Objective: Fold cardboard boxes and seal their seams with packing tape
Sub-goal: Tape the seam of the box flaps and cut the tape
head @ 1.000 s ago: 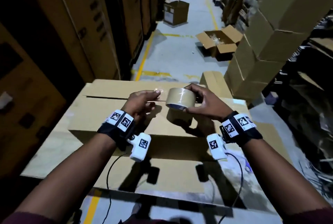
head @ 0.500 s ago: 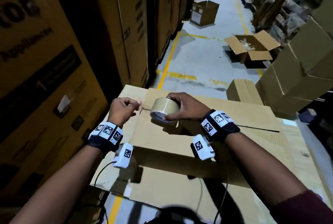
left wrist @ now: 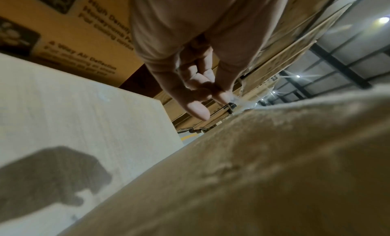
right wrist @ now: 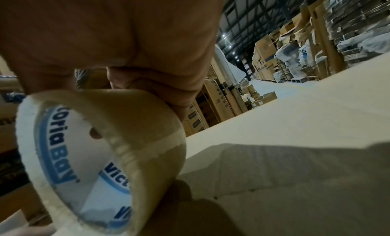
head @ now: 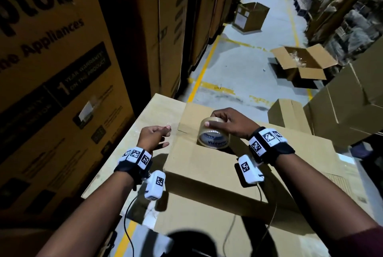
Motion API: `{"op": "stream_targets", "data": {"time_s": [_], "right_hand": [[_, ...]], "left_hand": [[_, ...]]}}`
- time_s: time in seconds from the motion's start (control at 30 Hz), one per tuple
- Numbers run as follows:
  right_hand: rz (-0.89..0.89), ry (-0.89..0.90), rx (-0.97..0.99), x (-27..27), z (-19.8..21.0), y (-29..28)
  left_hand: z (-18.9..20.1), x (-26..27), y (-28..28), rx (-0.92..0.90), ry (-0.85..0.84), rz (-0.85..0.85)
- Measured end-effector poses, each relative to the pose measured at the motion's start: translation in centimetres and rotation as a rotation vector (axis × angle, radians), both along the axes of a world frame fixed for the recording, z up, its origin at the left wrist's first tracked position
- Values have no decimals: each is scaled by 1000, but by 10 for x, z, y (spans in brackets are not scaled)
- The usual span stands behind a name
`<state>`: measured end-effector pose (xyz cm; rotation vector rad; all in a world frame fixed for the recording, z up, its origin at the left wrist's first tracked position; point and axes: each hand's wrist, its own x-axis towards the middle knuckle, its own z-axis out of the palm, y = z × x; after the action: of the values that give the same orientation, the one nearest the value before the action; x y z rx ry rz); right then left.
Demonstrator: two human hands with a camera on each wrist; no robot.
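1. I see my right hand [head: 230, 124] gripping the tape roll [head: 213, 135] from above, fingers curled over its outer band; the roll stands tilted on top of the cardboard box [head: 207, 165], near the box's far left corner.
2. In the right wrist view the roll [right wrist: 109, 156] fills the lower left; its white core carries blue lettering that I can read only in part. The fingertips on the far side of the roll are hidden from me.
3. My left hand [head: 152, 137] hangs just off the box's left edge, over the pale cardboard sheet [head: 149, 111] under the box. Its fingers are curled, thumb meeting forefinger.
4. In the left wrist view a clear, crinkled film shows at those fingertips [left wrist: 223, 96], reaching toward the box's edge. It looks like the free end of the tape pinched there, but it is thin and glassy and I cannot trace it to the roll in any view.
5. The seam [head: 182, 131] on the box top shows only as a short dark slit left of the roll; the rest is covered by the roll and my right hand.
6. Tall printed cartons [head: 51, 70] stand at the left, their text cut off by the frame. An open box [head: 300, 64] lies on the aisle floor beyond.
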<state>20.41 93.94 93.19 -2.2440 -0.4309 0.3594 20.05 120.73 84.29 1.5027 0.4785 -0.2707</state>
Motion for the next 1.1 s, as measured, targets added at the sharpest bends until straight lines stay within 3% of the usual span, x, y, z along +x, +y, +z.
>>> {"op": "stream_targets", "data": {"time_s": [0.17,0.6,0.8,0.9,0.97,1.03,1.1], "right_hand": [[-34,3,20,-2,-7,-1],[-88,46,94,-12,-18,1],[-99,54,118,-9,-18,4],[-105,61,132,-8,-21,3],[-100,58,137,-8,-22,2],[-102,60,136,-8,-21,2],[-101,70,131,-8,-20,3]], "left_hand": [[-14,-1,-3,-12,-6,14],[-34,-3,-16,184,-83,3],[-31,-5,-22,428,-115,8],[-31,-4,-21,611,1,-153],[-34,-2,-16,608,116,-274],[-32,-3,-14,572,28,-234],[-27,-9,-15,538,-196,-133]]}}
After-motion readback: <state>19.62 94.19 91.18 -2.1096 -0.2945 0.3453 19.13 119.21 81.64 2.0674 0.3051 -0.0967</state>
